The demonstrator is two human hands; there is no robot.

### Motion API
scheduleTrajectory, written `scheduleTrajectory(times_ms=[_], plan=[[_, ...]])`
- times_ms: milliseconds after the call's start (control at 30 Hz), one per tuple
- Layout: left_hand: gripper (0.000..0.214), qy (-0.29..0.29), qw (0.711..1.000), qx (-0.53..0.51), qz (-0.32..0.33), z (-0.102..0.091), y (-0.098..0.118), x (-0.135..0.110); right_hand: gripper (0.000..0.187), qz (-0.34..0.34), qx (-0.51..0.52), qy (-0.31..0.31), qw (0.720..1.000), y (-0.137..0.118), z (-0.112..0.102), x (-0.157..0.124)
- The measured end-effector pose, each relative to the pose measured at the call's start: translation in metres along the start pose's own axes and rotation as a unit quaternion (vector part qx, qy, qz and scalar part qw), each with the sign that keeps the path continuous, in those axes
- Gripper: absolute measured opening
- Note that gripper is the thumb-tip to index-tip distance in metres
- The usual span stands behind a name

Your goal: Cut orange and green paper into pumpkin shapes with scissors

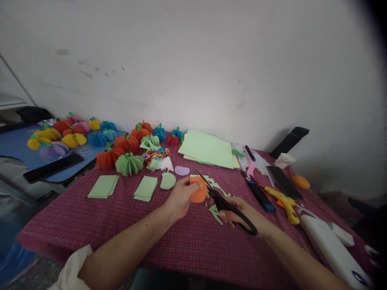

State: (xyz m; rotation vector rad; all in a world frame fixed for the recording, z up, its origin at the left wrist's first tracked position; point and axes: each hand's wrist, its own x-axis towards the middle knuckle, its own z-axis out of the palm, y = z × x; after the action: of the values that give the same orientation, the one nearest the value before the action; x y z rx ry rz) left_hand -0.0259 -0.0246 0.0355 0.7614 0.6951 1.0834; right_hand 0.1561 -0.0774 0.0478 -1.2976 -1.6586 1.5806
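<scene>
My left hand [180,198] pinches an orange paper shape [198,192] just above the red checked tablecloth [121,217]. My right hand [242,213] grips black scissors [222,201], whose open blades reach the top edge of the orange shape. Thin green paper offcuts [215,211] lie under and around the scissors. Just beyond my left hand lie a cut green shape [167,181] and a purple shape [182,170].
Two stacks of green paper [103,186] [146,188] lie left. Paper pumpkins [129,163] and colored scraps [157,155] sit behind; more pumpkins [74,139] on a blue table. Green sheets [208,149], yellow glue gun [286,203], pens, paper cup [284,160], white device [329,245] lie right.
</scene>
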Motion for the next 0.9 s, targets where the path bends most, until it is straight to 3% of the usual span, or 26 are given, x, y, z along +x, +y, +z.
scheduleTrajectory(times_ms=[500,667,900], plan=[[0.013,-0.028,0.999,0.031,-0.008,-0.003,0.000,-0.001,0.037,0.002,-0.081,-0.017,0.997,0.002,-0.016,-0.006],[0.011,-0.062,0.997,0.051,-0.022,-0.004,0.000,-0.001,0.040,0.031,-0.073,-0.043,0.996,-0.002,-0.027,-0.012],[0.012,-0.087,0.993,0.065,-0.047,-0.003,-0.001,-0.002,0.038,0.021,-0.047,-0.083,0.995,-0.009,-0.028,-0.016]])
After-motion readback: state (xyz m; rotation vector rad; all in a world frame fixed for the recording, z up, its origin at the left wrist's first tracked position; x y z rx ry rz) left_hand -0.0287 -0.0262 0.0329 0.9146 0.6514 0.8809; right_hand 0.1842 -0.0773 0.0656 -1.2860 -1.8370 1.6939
